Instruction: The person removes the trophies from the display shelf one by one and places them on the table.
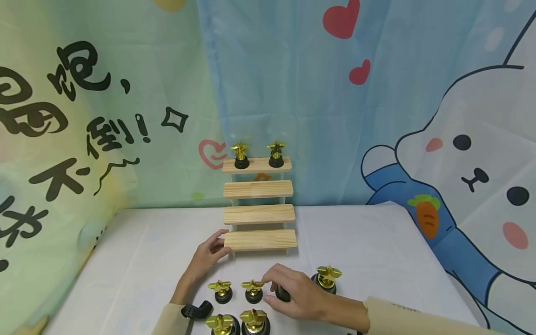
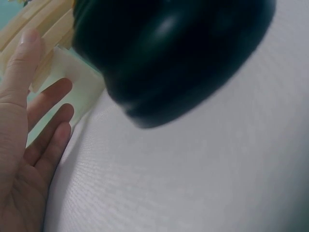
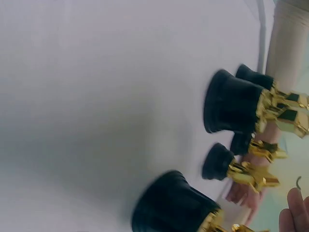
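My left hand [image 1: 211, 253] rests at the left end of the lowest plank of a four-step wooden display stand [image 1: 259, 240]. In the left wrist view its thumb lies along the planks and its relaxed fingers [image 2: 50, 96] reach beside the clear side support. Fingers spread, my right hand [image 1: 295, 291] is over a trophy [image 1: 283, 294] whose black base shows between thumb and forefinger; the hand hides its top. In the right wrist view this trophy [image 3: 169, 205] stands close to the camera, base down, with fingertips [image 3: 293, 208] apart from its gold top.
Two gold star trophies [image 1: 241, 156] stand on the top plank. Left of my right hand are small trophies [image 1: 253, 291], with larger ones [image 1: 255, 322] nearer me. Another trophy [image 1: 326, 279] stands beyond my right wrist. A printed curtain [image 1: 293, 93] hangs behind the white table [image 1: 356, 246].
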The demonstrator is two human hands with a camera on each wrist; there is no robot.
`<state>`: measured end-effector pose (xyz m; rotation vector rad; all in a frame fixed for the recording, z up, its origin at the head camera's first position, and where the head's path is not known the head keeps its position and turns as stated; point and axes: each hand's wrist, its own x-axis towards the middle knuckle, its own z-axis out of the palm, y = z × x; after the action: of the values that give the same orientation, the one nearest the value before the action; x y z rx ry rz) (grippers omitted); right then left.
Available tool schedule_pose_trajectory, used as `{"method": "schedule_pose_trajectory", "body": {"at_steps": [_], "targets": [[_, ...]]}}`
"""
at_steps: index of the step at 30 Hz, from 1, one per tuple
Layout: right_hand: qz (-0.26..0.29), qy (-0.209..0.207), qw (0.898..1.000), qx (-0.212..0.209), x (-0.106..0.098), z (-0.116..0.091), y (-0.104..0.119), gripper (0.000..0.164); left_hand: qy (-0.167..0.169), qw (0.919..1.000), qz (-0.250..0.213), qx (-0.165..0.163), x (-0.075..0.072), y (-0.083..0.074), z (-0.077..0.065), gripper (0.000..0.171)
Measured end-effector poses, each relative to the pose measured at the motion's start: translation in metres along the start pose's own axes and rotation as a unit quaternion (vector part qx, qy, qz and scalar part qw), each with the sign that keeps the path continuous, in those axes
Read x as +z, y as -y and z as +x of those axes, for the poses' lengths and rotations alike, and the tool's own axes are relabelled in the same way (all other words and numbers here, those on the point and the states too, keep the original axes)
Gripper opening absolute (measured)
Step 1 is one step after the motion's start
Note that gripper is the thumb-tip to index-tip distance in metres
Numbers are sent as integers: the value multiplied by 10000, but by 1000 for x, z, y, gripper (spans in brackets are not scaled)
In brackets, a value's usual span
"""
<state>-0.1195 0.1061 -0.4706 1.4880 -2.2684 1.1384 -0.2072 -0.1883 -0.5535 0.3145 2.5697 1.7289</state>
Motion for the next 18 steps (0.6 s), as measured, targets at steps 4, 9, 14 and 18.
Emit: {"method": "schedule_pose_trajectory", "body": {"at_steps": [4,9,14,18], "targets": [[-5,-61,9998,168,-5,6,2,19,-15,9998,-9,199,1,16,5,59],[-73,-33,9995,304,-8,8,2,20,30,9994,-24,332,0,17,4,57],[-272,-154,9995,109,-13,15,-2,21,26,9997,38,259,1,17,4,56],[-276,-216,9991,258,-20,23,-7,21,31,9998,100,174,2,12,3,56]]}}
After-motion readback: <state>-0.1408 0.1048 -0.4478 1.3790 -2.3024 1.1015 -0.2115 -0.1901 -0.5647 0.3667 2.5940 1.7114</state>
